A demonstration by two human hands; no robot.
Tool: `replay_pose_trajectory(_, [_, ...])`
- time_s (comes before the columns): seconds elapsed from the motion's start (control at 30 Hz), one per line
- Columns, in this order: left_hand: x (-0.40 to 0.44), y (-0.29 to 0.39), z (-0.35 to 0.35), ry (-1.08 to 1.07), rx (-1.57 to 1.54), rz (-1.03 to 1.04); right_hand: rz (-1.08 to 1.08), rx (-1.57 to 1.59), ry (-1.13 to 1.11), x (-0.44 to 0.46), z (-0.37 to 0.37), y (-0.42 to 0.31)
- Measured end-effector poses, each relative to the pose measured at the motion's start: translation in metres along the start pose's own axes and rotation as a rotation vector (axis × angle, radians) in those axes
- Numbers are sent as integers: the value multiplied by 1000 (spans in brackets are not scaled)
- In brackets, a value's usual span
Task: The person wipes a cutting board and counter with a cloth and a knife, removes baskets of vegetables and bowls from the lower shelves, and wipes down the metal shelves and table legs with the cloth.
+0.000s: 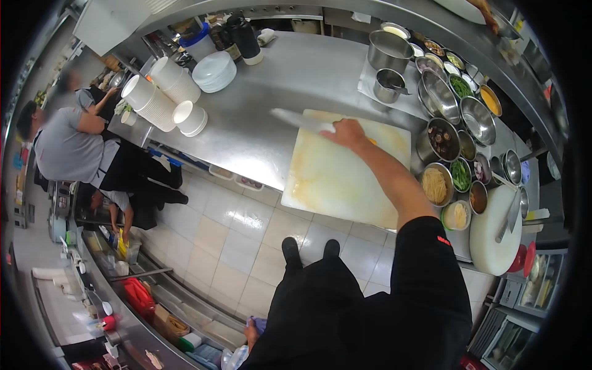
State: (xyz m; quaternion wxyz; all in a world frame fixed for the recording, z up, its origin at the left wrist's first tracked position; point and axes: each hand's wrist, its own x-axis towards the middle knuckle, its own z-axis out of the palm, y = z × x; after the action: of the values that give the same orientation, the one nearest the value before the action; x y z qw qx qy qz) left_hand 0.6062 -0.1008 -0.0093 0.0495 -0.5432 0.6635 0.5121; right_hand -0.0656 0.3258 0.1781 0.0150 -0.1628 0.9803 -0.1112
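My right hand [346, 134] is closed around the handle of a knife [301, 119]. Its blade, smeared by motion, points left over the far edge of a white cutting board [351, 179]. A small orange piece [372, 141] shows on the board beside my wrist. Low beside my left hip, my left hand [251, 335] appears closed on a purple cloth [259, 324]; most of its fingers are hidden.
Metal bowls of ingredients [443, 139] crowd the counter's right side, near a round white board [493, 237] with a knife on it. Stacked white tubs [148, 102] and plates [214, 72] stand left. Co-workers [77, 145] are at far left.
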Motion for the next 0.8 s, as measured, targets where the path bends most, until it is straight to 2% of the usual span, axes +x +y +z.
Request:
replay_pose_trajectory(0.1, [-17,20,4,-46,10,-48,-143,-8,-214,-45,-1,-36])
replay_pose_trajectory(0.13, [-13,25,4,-56,10,-39,-196,-8,-189,-63,1,-41])
replay_pose_trajectory(0.17, [3,19,-2,-133,161,-84,-244,-7,-157,-74,2,-43])
replay_pose_trajectory(0.2, [12,29,-1,-209,314,-125,-221,16,-165,-75,1,-40])
replay_pose_trajectory(0.23, [20,36,6,-219,319,-107,-177,45,-182,-71,-7,-32])
replay_pose_trajectory(0.3, [25,55,16,42,592,-119,11,45,9,-53,9,4])
replay_pose_trajectory(0.33, [17,79,13,41,609,-114,121,54,83,-51,1,17])
replay_pose_trajectory(0.37, [7,114,11,-26,492,-30,235,61,160,-52,-8,24])
replay_pose_trajectory(0.4, [5,136,9,-98,373,54,208,88,184,-57,-9,25])
replay_pose_trajectory(0.43, [34,125,-1,-112,389,67,191,84,151,-62,-4,21])
replay_pose_trajectory(0.5, [89,111,-7,-235,46,58,77,40,-9,-89,16,-9])
replay_pose_trajectory(0.57, [96,140,-5,-292,141,104,42,28,-104,-121,14,-41])
replay_pose_trajectory(0.63, [131,146,0,-401,59,256,133,126,-31,-148,11,-50])
replay_pose_trajectory(0.73, [172,167,8,-412,219,233,620,180,107,-202,15,-50])
replay_pose_trajectory(0.8, [212,181,4,-421,364,291,943,190,300,-262,31,-56])
